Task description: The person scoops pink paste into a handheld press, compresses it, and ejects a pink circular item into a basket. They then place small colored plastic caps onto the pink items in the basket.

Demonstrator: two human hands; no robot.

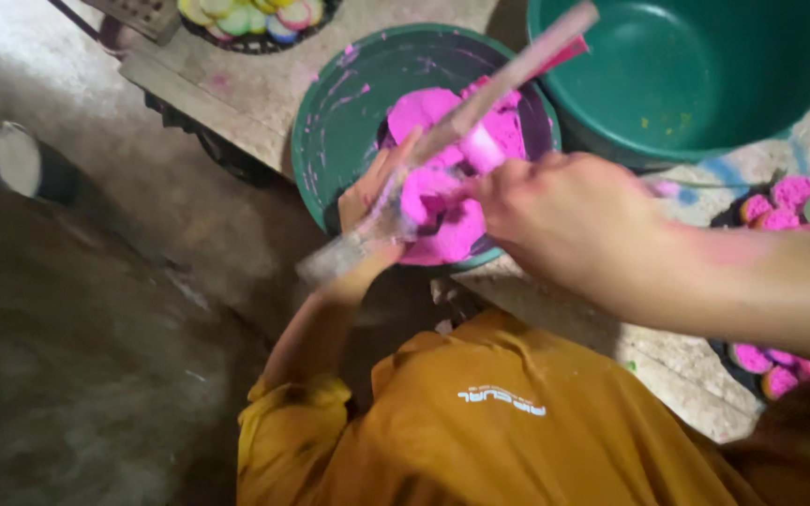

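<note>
Green basins [330, 122]: two. Hands [564, 220]: two. Stick [461, 117]: one. Baskets of discs [255, 42]: one.

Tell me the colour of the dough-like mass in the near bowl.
Bright pink mass, in a dark green bowl; the head view shows it, under both hands.

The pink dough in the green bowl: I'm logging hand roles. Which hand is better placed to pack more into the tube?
Probably the right hand: it is at the pink dough in the green bowl, while the left hand grips the tube.

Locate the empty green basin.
Head view, top right: the empty green basin sits on the work surface beside the bowl of pink dough, above the right hand.
</note>
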